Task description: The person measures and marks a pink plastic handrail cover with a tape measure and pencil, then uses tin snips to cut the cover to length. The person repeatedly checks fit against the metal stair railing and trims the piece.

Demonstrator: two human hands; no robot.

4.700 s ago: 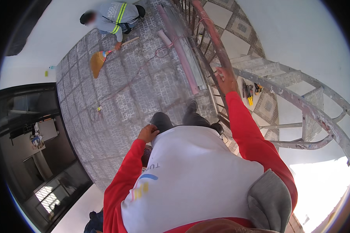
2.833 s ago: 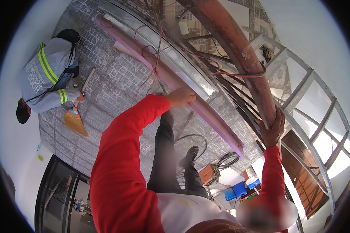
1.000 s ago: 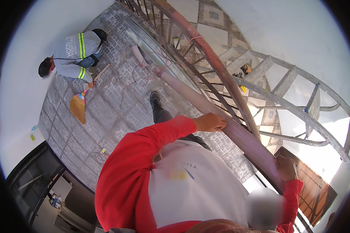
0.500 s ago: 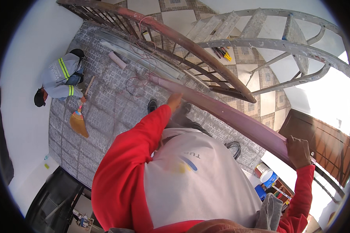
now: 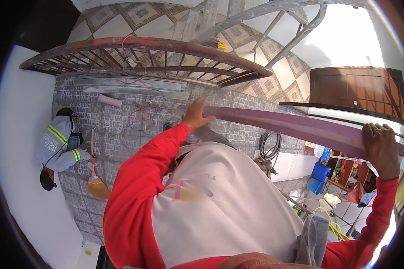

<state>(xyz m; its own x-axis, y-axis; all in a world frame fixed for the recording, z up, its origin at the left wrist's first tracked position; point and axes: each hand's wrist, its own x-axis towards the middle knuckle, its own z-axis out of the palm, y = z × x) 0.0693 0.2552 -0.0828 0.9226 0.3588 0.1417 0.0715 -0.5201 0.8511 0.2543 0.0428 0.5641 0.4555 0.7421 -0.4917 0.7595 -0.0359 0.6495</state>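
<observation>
The beam (image 5: 283,123), clasped by the right hand (image 5: 381,148), could tip if the left hand (image 5: 195,115), fingers wide, slips.

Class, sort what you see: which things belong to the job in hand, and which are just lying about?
In the job:
- long purple beam
- right hand, gripping it
- left hand, at its other end

Apparently just lying about:
- coiled black cable
- short pink roll
- metal strips
</observation>
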